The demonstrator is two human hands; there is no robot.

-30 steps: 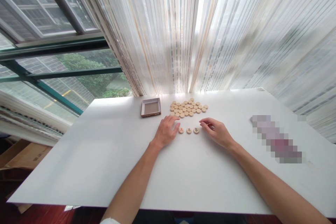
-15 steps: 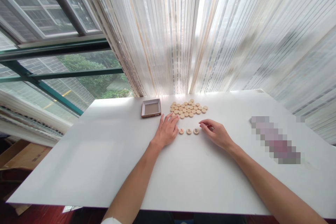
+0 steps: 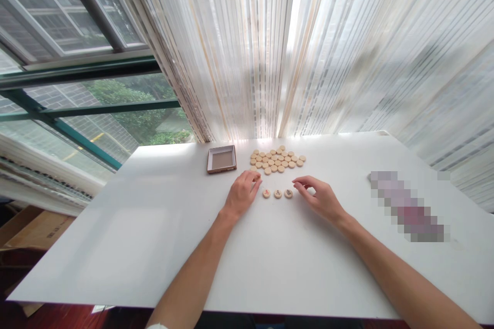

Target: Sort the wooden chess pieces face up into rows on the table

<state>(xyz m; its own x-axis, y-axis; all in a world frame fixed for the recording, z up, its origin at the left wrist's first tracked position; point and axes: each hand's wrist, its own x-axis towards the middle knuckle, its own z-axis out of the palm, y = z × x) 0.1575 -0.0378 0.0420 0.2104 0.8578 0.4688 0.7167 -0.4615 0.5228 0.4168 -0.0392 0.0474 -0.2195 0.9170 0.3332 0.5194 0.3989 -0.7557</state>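
On the white table lies a cluster of several pale round wooden discs, blank side up. Nearer to me, three discs with printed characters form a short row. My left hand is just left of that row, its fingertips pinched together at the cluster's near left corner on what looks like one disc. My right hand rests on the table right of the row, fingers loosely curved and apart, with nothing in them.
A small square brown box with a pale inside sits left of the cluster. A blurred-out object lies at the right of the table. Striped curtains hang behind the far edge, and a window is at the left.
My left hand stretched its fingers out to the near left of the cluster, then drew back a little with the fingers curled into a pinch. My right hand stayed almost still.
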